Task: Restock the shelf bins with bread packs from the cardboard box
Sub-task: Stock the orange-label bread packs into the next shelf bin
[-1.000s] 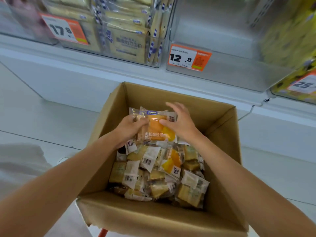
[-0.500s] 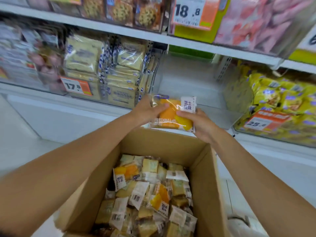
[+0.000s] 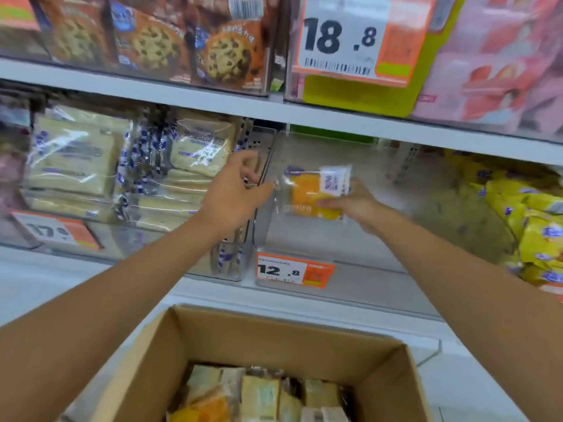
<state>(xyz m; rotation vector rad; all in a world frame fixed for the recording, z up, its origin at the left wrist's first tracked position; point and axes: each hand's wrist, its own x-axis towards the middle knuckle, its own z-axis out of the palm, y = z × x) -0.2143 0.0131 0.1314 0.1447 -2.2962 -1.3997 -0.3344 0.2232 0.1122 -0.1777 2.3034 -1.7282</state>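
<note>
My right hand (image 3: 356, 205) grips an orange bread pack (image 3: 307, 193) with a white label and holds it inside the clear shelf bin (image 3: 368, 278), above the bin's bare floor. My left hand (image 3: 231, 196) hovers at the bin's left wall, just left of the pack, with its fingers loosely curled and nothing in them. Below, the open cardboard box (image 3: 274, 339) holds several more bread packs (image 3: 262, 397).
The bin carries a 12.8 price tag (image 3: 294, 271). Pale sandwich packs (image 3: 91, 166) fill the bin to its left, yellow packs (image 3: 536, 226) the one to its right. A shelf board (image 3: 335, 120) runs close above, with cookie packs (image 3: 152, 41) on it.
Both hands have lifted the pack out of the box and up to the shelf. The pack now sits inside the clear bin in my right hand alone; my left hand has let go.
</note>
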